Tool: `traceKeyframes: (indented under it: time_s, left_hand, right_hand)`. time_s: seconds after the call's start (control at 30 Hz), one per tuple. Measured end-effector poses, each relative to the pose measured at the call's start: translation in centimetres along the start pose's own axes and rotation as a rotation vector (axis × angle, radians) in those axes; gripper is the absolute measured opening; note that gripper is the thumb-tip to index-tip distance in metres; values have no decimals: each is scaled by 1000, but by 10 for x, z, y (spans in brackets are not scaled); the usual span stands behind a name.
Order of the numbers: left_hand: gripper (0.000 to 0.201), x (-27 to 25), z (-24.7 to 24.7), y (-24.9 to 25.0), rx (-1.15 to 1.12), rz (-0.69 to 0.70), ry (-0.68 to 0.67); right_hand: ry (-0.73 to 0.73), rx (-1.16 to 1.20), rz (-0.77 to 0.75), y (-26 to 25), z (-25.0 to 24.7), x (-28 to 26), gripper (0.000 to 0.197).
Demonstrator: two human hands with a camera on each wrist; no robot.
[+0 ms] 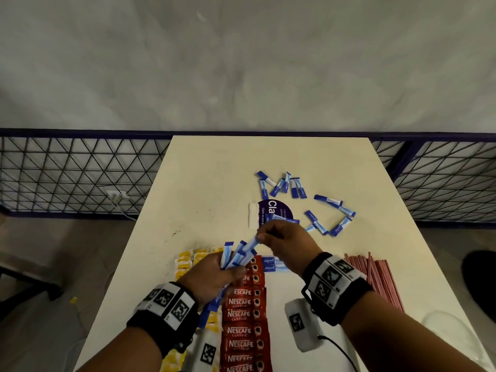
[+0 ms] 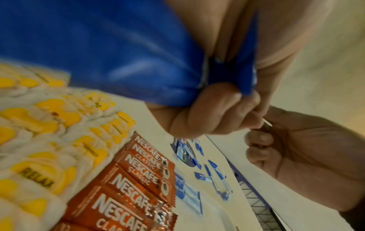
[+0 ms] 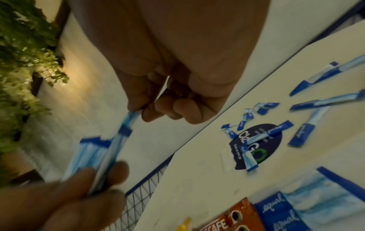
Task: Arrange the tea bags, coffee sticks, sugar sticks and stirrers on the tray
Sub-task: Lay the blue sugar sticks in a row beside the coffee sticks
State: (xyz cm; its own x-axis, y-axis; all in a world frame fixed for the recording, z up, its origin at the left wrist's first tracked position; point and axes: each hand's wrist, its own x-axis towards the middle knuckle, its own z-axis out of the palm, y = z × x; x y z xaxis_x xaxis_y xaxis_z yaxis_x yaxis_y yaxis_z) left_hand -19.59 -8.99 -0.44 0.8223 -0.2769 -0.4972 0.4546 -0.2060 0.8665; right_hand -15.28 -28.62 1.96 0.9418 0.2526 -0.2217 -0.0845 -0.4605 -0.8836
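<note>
My left hand [image 1: 230,268] grips a fanned bundle of blue sugar sticks [image 1: 239,256] above the near half of the table. My right hand [image 1: 259,237] pinches the top end of one stick in that bundle [image 3: 128,123]. Below them a row of red Nescafe coffee sticks [image 1: 244,315] runs toward me, with yellow tea bags [image 1: 188,261] to its left and two sugar sticks [image 1: 271,264] lying flat at its far right end. Red stirrers [image 1: 375,277] lie to the right. Several loose sugar sticks [image 1: 330,216] are scattered farther back.
A purple round sticker [image 1: 273,210] and a white packet [image 1: 252,216] sit mid-table. A white tagged device [image 1: 303,326] with a black cable lies near my right wrist. A wire-mesh railing [image 1: 80,173] stands behind the cream table [image 1: 209,170].
</note>
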Motion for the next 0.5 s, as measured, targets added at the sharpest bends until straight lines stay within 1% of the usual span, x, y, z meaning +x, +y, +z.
traceKeyframes:
  time_s: [0.03, 0.1, 0.17, 0.2, 0.23, 0.3, 0.4, 0.5]
  left_hand:
    - [9, -1, -2, -1, -22, -7, 27]
    - [11, -1, -5, -4, -111, -9, 124]
    - [13, -1, -5, -2, -295, 9, 206]
    - [16, -1, -4, 2, -368, 30, 217]
    - [20, 1, -2, 5, -392, 57, 214]
    - [29, 5, 6, 11, -304, 95, 191]
    - [32, 12, 15, 17, -133, 97, 208]
    - [34, 20, 19, 16, -24, 85, 235]
  right_hand:
    - [27, 84, 39, 2, -4, -1, 11]
    - [87, 215, 110, 6, -11, -2, 11]
    - [149, 289, 152, 9, -16, -5, 11]
    - [172, 305, 161, 10, -17, -6, 11]
    - [186, 308, 169, 10, -17, -8, 12]
    - [201, 321, 183, 11, -15, -11, 12]
    - [201, 352, 211, 13, -13, -16, 11]
    - [186, 301, 242, 20, -15, -21, 11]
